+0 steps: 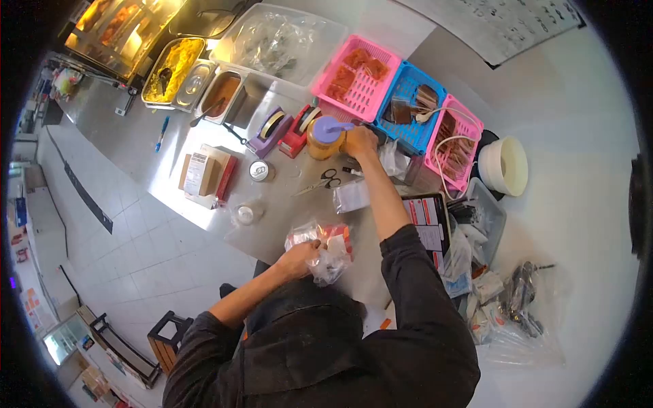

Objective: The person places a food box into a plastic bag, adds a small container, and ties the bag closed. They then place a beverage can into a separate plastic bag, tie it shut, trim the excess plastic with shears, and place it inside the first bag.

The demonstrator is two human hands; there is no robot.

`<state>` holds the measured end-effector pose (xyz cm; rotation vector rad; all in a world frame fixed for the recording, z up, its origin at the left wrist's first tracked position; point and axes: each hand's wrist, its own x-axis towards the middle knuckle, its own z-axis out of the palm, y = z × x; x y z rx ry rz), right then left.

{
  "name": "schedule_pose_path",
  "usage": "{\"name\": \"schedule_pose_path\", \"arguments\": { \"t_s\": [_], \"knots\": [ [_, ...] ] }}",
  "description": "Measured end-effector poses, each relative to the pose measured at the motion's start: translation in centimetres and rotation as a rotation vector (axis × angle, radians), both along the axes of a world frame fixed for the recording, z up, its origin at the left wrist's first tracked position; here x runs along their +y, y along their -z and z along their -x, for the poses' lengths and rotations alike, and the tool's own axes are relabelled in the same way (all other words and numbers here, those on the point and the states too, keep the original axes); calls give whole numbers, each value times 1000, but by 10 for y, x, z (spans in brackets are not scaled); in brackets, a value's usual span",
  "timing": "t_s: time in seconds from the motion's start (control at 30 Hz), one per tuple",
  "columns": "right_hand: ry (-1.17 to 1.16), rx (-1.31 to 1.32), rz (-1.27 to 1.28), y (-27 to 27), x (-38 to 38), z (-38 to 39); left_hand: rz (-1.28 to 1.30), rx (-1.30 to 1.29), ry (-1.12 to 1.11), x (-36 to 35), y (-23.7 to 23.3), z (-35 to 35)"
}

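Note:
My left hand [299, 260] is closed on a clear plastic bag [330, 267] near the front edge of the steel counter. Something red and white [338, 238] shows in or under the bag; the plastic blurs it. My right hand [359, 141] reaches forward, its fingers curled beside a yellowish jug [322, 144] with a purple lid [329, 128]. What those fingers grip is hidden. Between the hands lie black-handled scissors [329, 179] and a small white packet [352, 196].
Pink basket [326, 87], blue basket [416, 73] and second pink basket [469, 163] line the back. Tape dispensers [269, 131], a can [260, 171], a clear cup [247, 213] and cardboard boxes [204, 173] stand left. A tablet [430, 221] lies by my right arm.

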<state>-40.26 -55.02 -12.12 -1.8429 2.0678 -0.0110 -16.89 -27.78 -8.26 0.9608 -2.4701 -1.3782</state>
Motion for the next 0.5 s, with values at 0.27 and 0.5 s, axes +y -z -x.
{"name": "schedule_pose_path", "arguments": {
  "t_s": [0.27, 0.5],
  "knots": [
    [-28, -154, 112, -3, 15, 22, -60, 57, -209, 29, 33, -2],
    [93, -874, 628, -27, 50, 34, -26, 129, -239, 26, 24, -14]
  ]
}}
